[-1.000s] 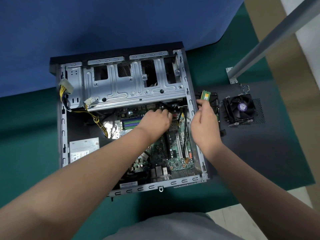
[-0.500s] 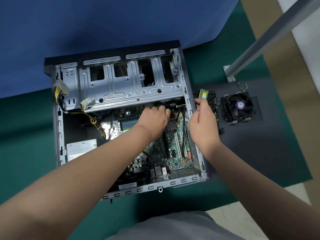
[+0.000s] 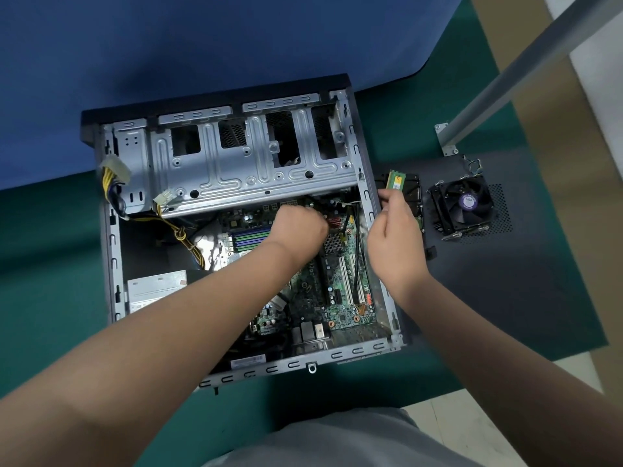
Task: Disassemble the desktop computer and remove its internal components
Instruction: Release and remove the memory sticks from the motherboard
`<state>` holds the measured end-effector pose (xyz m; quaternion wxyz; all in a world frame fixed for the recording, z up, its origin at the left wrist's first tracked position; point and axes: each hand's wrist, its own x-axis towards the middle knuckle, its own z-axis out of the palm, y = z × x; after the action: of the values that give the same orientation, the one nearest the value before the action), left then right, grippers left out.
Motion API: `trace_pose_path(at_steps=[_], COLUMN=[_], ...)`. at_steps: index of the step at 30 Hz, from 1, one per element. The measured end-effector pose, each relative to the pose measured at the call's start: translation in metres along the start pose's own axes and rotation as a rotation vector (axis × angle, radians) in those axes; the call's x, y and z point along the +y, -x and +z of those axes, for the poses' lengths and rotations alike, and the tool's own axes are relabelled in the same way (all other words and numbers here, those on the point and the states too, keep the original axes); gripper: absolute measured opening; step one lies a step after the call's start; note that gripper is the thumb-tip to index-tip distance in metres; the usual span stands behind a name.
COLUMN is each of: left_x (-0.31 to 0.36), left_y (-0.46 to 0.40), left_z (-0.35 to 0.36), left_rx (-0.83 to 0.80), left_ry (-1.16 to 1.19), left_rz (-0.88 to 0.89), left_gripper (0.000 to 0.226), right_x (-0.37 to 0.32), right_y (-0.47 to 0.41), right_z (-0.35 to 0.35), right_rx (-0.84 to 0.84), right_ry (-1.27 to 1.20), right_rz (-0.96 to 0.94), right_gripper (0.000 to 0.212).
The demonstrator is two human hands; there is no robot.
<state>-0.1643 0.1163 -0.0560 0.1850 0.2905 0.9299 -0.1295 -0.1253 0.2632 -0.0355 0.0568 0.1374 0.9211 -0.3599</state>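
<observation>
Head view shows the fan cooler [image 3: 462, 203] already out at right, motherboard [image 3: 340, 291] still seated, left hand [image 3: 298, 227] curled into it, grip unclear, right hand [image 3: 396, 237] pinching something unclear.

1. A green mat [image 3: 50, 264] covers the work surface;
2. a blue cloth [image 3: 168, 45] lies over the mat's far side;
3. a grey metal pole [image 3: 526, 59] rises aslant from a bracket at the mat's right part.
</observation>
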Motion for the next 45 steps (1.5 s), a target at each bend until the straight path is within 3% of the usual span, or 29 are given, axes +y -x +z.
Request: trace_pose_path(at_steps=[2, 5, 11, 14, 18, 24, 28, 33, 37, 42, 45], left_x=[0.001, 0.005, 0.003, 0.004, 0.0, 0.0, 0.0, 0.002, 0.004, 0.008, 0.008], left_y=[0.001, 0.005, 0.007, 0.009, 0.006, 0.006, 0.003, 0.003, -0.001, 0.0, -0.002], left_z=[0.003, 0.009, 0.007, 0.005, -0.004, -0.002, -0.008, -0.007, -0.012, -0.009, -0.01], left_rx=[0.017, 0.07, 0.019, 0.034, -0.07, -0.012, -0.094, -0.055, -0.127, -0.059, -0.115], left_ry=[0.007, 0.01, -0.039, -0.044, -0.016, 0.028, 0.035, 0.029, 0.031, 0.032, 0.028], left_rz=[-0.02, -0.008, -0.021, 0.001, 0.0, -0.012, -0.008, 0.013, 0.005, 0.005, -0.012], left_gripper=[0.011, 0.026, 0.02, 0.03, 0.014, 0.038, 0.024, 0.051, 0.031, 0.054, 0.036], right_x=[0.0, 0.001, 0.001, 0.0, 0.001, 0.0, 0.001, 0.0, 0.001, 0.001, 0.002], right_y=[0.0, 0.0, 0.001, 0.0, 0.0, 0.0, 0.0, 0.0, 0.0, -0.001, -0.001], right_z=[0.0, 0.0, 0.0, 0.001, 0.0, 0.001, 0.0, 0.0, 0.0, 0.001, 0.001], right_rx=[0.002, 0.01, 0.007, 0.016, 0.01, 0.011, 0.004, 0.006, 0.005, 0.014, 0.01], right_ry=[0.004, -0.001, -0.012, -0.003, -0.006, 0.004, -0.004, 0.002, 0.003, 0.004, 0.006], right_rz=[-0.003, -0.002, -0.002, -0.007, -0.01, -0.014, -0.011, -0.017, -0.018, -0.024, -0.021], right_gripper=[0.035, 0.035, 0.036, 0.035, 0.035, 0.034, 0.034, 0.034, 0.034, 0.033, 0.034])
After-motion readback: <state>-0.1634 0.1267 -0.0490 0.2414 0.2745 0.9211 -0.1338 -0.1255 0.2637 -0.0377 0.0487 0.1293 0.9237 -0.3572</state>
